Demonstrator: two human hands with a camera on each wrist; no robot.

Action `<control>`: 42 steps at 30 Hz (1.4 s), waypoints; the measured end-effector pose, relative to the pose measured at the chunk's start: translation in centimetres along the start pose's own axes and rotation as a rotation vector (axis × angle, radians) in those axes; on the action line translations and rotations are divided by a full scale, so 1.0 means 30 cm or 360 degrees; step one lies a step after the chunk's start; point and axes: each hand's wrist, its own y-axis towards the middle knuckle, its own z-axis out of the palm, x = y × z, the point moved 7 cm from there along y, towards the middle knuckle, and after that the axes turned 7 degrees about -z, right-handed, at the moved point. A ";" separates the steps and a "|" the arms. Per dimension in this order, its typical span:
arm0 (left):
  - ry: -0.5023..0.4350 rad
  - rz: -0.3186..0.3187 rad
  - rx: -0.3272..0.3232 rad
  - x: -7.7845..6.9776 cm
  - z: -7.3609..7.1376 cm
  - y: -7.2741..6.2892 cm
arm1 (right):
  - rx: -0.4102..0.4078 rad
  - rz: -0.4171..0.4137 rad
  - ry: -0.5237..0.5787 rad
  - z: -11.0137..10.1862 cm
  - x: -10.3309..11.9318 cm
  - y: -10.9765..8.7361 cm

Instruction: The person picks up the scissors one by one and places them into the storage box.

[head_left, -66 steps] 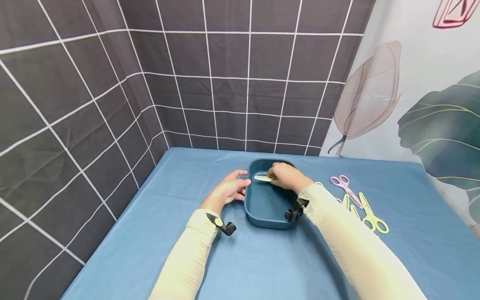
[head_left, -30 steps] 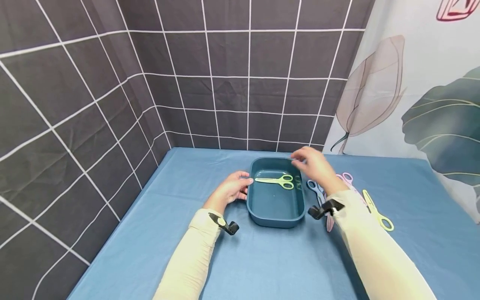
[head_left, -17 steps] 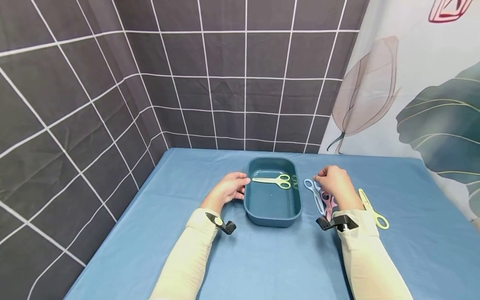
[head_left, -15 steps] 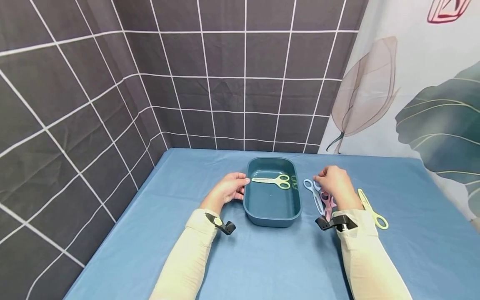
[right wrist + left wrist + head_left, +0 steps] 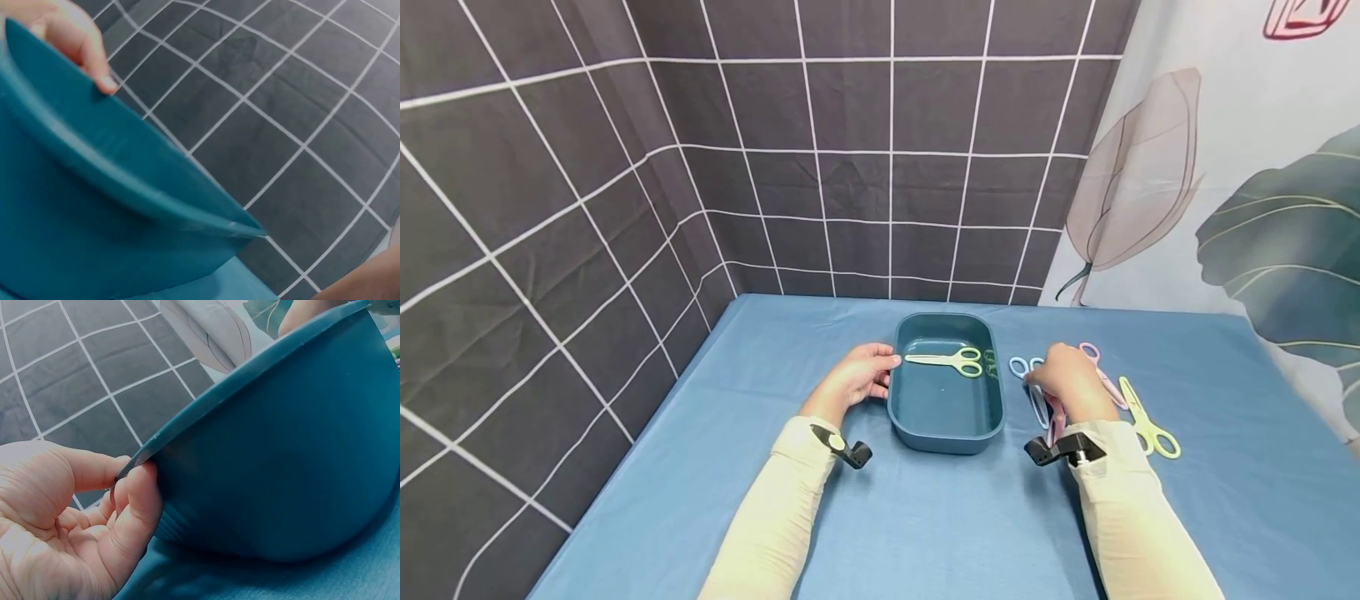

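Note:
A dark teal rectangular plastic bin [image 5: 947, 412] stands on the blue cloth, with light yellow-green scissors [image 5: 951, 361] lying in it. My left hand [image 5: 853, 379] pinches its left rim; in the left wrist view the thumb and fingers [image 5: 134, 500] close on that rim. To the right of the bin my right hand [image 5: 1071, 379] reaches down over the blue scissors [image 5: 1037, 408] and the pink scissors [image 5: 1056, 417]. Its fingertips are at the blue handles, but their grip is hidden under the hand. In the right wrist view only a blurred edge of this hand [image 5: 369, 275] shows.
Other pink scissors [image 5: 1108, 385] and yellow scissors [image 5: 1142, 421] lie beyond the right hand, with the yellow ones partly behind the wrist. A dark grid-patterned cloth [image 5: 820, 192] hangs behind and at the left. A leaf-print cloth [image 5: 1157, 242] hangs at the right.
My right hand has left the yellow-green scissors in the bin, moved right, and lowered over the blue and pink scissors. My left hand stays on the rim.

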 end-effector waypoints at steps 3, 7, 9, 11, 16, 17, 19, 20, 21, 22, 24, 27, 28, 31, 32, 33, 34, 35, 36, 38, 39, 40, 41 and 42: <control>0.0016 -0.0006 0.0004 0.004 0.000 -0.001 | -0.0046 0.0008 -0.0032 0.014 0.004 -0.002; 0.0020 -0.0015 0.0021 0.010 0.001 0.004 | -0.0035 0.0052 -0.0070 0.035 0.000 -0.001; 0.0019 -0.0008 0.0024 0.009 0.001 0.005 | -0.0029 0.0068 -0.0087 0.039 -0.002 0.002; 0.0019 -0.0001 0.0020 0.006 -0.001 0.006 | -0.0031 0.0065 -0.0103 0.040 -0.001 0.005; 0.0031 -0.0008 0.0013 0.005 -0.003 0.001 | -0.0019 0.0034 -0.0073 0.043 -0.005 0.004; 0.0031 -0.0013 0.0014 0.006 -0.002 0.000 | -0.0007 0.0027 -0.0061 0.043 -0.006 0.003; 0.0027 -0.0011 0.0017 0.006 -0.003 0.000 | 0.0024 0.0021 -0.0048 0.034 -0.011 0.000; 0.0023 -0.0003 0.0018 0.006 -0.003 0.002 | 0.0048 0.0021 -0.0038 0.029 -0.016 -0.001; 0.0022 0.0004 0.0019 0.006 -0.003 0.003 | 0.0076 0.0031 -0.0030 0.024 -0.022 -0.002; 0.0020 0.0010 0.0018 0.005 -0.003 0.003 | 0.0103 0.0041 -0.0023 0.018 -0.028 -0.004; 0.0014 0.0023 0.0016 0.003 -0.002 0.004 | 0.0132 0.0043 -0.0044 0.000 -0.039 -0.009; 0.0010 0.0022 0.0011 -0.001 0.000 0.001 | 0.0147 0.0055 -0.0085 -0.024 -0.056 -0.020; 0.0008 0.0018 0.0011 -0.002 0.001 0.000 | 0.0150 0.0058 -0.0102 -0.030 -0.060 -0.024; 0.0007 0.0012 0.0015 -0.002 0.002 -0.003 | 0.0186 0.0115 -0.0116 -0.035 -0.071 -0.036; 0.0008 0.0011 0.0013 -0.001 0.001 -0.003 | 0.0207 0.0140 -0.0108 -0.032 -0.074 -0.039; 0.0006 0.0011 0.0012 -0.001 0.000 -0.002 | 0.0221 0.0155 -0.0106 -0.029 -0.076 -0.041; 0.0001 0.0013 0.0011 0.000 -0.001 0.001 | 0.0222 0.0158 -0.0107 -0.029 -0.075 -0.043; -0.0003 0.0015 0.0009 0.001 -0.003 0.002 | 0.0223 0.0161 -0.0111 -0.027 -0.075 -0.044; -0.0010 0.0016 0.0007 0.001 -0.004 0.005 | 0.0210 0.0161 -0.0110 -0.027 -0.075 -0.044; -0.0011 0.0020 0.0005 0.002 -0.005 0.008 | 0.0196 0.0153 -0.0119 -0.026 -0.074 -0.046; -0.0013 0.0021 0.0009 0.002 -0.005 0.010 | 0.0184 0.0149 -0.0123 -0.026 -0.075 -0.047; -0.0014 0.0021 0.0013 0.002 -0.005 0.011 | 0.0172 0.0147 -0.0126 -0.025 -0.076 -0.047; -0.0015 0.0016 0.0016 0.002 -0.005 0.011 | 0.0162 0.0149 -0.0129 -0.024 -0.077 -0.047; -0.0015 0.0016 0.0019 0.003 -0.004 0.012 | 0.0149 0.0160 -0.0130 -0.024 -0.080 -0.048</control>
